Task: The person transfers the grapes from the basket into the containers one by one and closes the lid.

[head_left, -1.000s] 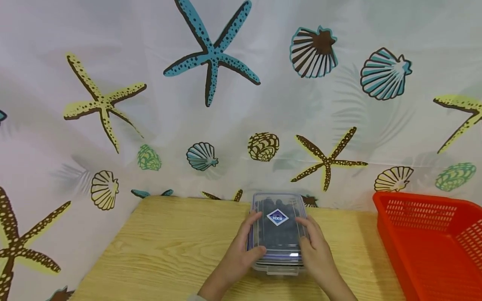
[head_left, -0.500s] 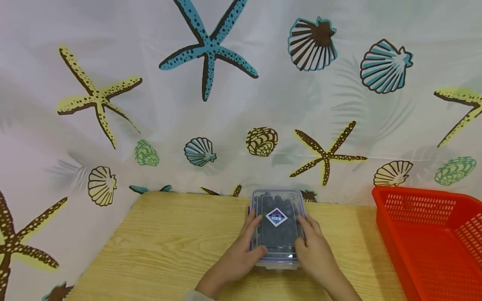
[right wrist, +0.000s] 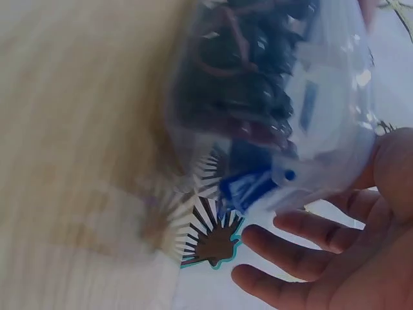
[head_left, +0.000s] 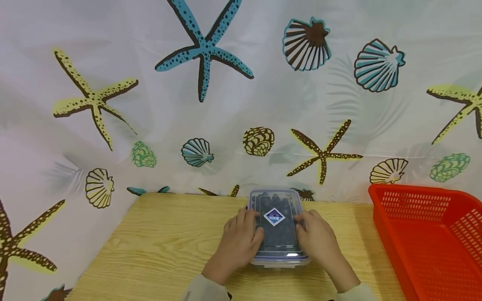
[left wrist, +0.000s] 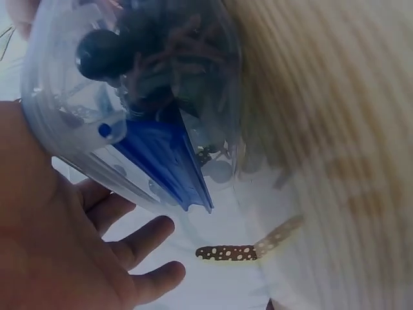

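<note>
A clear plastic food container [head_left: 278, 240] with a blue-edged lid lies flat on the table, a diamond BXH label on top. Dark round grapes [left wrist: 103, 55] with reddish stems show through its wall. My left hand [head_left: 237, 240] rests along the lid's left edge, thumb on top. On the opposite edge, my right hand [head_left: 320, 236] touches the lid with thumb and forefinger. In the left wrist view, a blue side clasp [left wrist: 161, 161] angles out from the wall beside loosely spread fingers. Another blue clasp [right wrist: 248, 190] shows near the right hand's extended fingers.
A red plastic basket [head_left: 391, 246] with perforated walls stands at the right. The wood-grain table [head_left: 165, 234] extends left of the container. Behind it hangs a pale curtain [head_left: 233, 104] printed with starfish and shells.
The left hand has turned from gripping the container's side to lying knuckles-up along the lid edge. The right hand has shifted slightly outward. The container stays in nearly the same place.
</note>
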### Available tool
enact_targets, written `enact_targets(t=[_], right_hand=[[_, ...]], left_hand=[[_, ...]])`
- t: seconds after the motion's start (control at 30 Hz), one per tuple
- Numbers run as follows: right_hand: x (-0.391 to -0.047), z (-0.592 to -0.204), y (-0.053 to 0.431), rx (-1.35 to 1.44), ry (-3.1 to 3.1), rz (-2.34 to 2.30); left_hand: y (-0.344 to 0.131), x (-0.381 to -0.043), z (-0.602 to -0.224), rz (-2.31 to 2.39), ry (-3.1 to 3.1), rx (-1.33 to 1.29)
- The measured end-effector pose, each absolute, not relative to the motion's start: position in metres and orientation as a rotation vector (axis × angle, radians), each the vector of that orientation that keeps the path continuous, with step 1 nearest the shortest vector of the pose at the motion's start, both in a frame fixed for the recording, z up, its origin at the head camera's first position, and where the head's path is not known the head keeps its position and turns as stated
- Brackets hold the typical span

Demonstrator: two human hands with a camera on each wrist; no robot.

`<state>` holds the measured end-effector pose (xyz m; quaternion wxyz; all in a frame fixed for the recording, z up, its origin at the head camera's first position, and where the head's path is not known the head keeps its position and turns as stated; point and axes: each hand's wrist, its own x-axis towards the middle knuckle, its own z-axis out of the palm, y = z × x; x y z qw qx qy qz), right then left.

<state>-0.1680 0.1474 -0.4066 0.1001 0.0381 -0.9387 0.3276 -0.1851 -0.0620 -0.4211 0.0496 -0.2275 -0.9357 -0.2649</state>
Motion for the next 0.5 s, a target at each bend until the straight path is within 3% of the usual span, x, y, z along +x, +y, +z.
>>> enact_targets(t=[0.37, 0.5], right_hand=[[-0.181, -0.422, 0.177, 0.046, -2.646, 2.014], [-0.184, -0.427, 0.178, 0.002, -2.563, 2.169]], left_hand=[[-0.052, -0.183, -0.418, -0.695, -2.822, -0.591], [-0.055, -0.181, -0.419, -0.704, -2.791, -0.616]])
